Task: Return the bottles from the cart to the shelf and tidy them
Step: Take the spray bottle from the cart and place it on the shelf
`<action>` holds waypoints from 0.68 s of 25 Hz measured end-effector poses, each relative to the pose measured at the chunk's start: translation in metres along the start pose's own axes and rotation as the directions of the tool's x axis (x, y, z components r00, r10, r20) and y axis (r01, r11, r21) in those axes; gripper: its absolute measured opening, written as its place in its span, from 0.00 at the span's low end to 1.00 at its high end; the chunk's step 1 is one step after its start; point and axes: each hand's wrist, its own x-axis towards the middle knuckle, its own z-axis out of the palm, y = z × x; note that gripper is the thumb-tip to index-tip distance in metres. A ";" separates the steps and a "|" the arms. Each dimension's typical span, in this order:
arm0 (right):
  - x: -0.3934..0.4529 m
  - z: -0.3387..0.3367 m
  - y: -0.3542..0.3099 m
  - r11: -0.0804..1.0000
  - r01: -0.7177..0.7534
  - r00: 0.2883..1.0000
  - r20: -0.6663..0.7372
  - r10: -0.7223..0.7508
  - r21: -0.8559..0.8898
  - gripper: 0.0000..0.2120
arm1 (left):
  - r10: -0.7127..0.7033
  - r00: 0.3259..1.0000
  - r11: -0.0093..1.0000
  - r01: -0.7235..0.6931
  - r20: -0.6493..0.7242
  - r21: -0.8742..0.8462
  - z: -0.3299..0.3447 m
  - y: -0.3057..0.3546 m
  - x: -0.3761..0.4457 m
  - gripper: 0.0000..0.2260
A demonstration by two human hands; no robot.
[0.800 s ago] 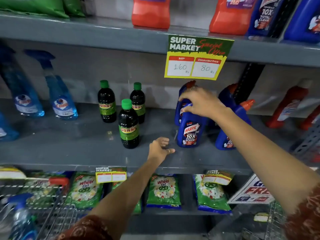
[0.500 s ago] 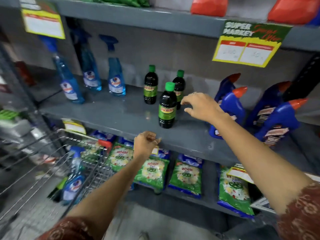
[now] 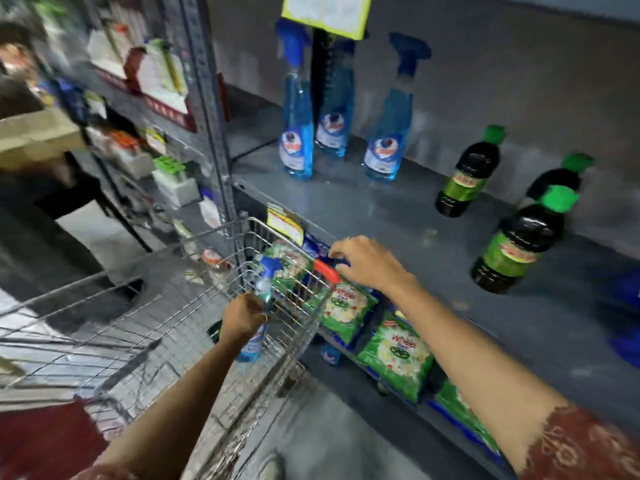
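A wire shopping cart (image 3: 194,306) stands at lower left, against the grey shelf (image 3: 363,209). Inside it, near the red-handled corner, is a blue spray bottle (image 3: 258,337); my left hand (image 3: 244,315) is closed around its neck. My right hand (image 3: 369,263) hovers over the cart's red handle (image 3: 327,270) with fingers spread, holding nothing. On the shelf stand three blue spray bottles (image 3: 298,140) at the back left and three dark bottles with green caps (image 3: 516,244) to the right.
Green detergent packets (image 3: 394,355) lie on the lower shelf beside the cart. A yellow price tag (image 3: 327,12) hangs above. A metal upright (image 3: 207,109) divides off a shelf unit of small goods (image 3: 152,81) on the left. Blue toilet-cleaner bottles (image 3: 627,292) peek in at right.
The view has swung left and down toward the cart. My left hand dropped from the shelf edge into the cart and closed on the spray bottle. My right hand left the blue toilet-cleaner bottles.
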 end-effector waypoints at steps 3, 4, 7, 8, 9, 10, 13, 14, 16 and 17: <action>0.056 0.045 -0.023 0.994 -0.021 0.996 0.086 0.012 0.111 0.12 | -0.096 0.995 0.995 0.096 0.031 0.003 -0.002 -0.041 0.042 0.12; 0.075 0.064 -0.032 0.991 -0.038 0.993 0.118 0.022 0.130 0.13 | -0.130 0.991 0.992 0.130 0.034 0.010 -0.001 -0.054 0.054 0.14; 0.116 0.126 -0.048 0.968 -0.136 0.961 0.267 0.077 0.209 0.14 | -0.220 0.971 0.975 0.220 0.088 0.014 0.008 -0.093 0.083 0.19; 0.128 0.149 -0.050 0.955 -0.191 0.940 0.324 0.112 0.225 0.15 | -0.240 0.965 0.971 0.238 0.105 0.027 0.013 -0.105 0.092 0.20; 0.139 0.172 -0.053 0.937 -0.248 0.916 0.374 0.144 0.246 0.16 | -0.262 0.958 0.965 0.258 0.118 0.049 0.019 -0.120 0.103 0.22; 0.148 0.192 -0.054 0.908 -0.318 0.891 0.414 0.188 0.272 0.19 | -0.283 0.950 0.958 0.274 0.130 0.084 0.026 -0.135 0.111 0.24; 0.167 0.235 -0.052 0.699 -0.566 0.803 0.486 0.345 0.438 0.25 | -0.322 0.933 0.944 0.305 0.163 0.122 0.044 -0.163 0.118 0.25; 0.176 0.247 -0.050 0.596 -0.628 0.770 0.513 0.380 0.501 0.26 | -0.335 0.927 0.941 0.321 0.166 0.108 0.049 -0.170 0.120 0.25; 0.188 0.267 -0.045 0.398 -0.679 0.733 0.544 0.408 0.617 0.24 | -0.356 0.921 0.934 0.344 0.158 0.098 0.053 -0.181 0.123 0.23; 0.192 0.277 -0.043 0.346 -0.669 0.738 0.531 0.416 0.658 0.21 | -0.359 0.919 0.932 0.347 0.161 0.100 0.054 -0.186 0.126 0.23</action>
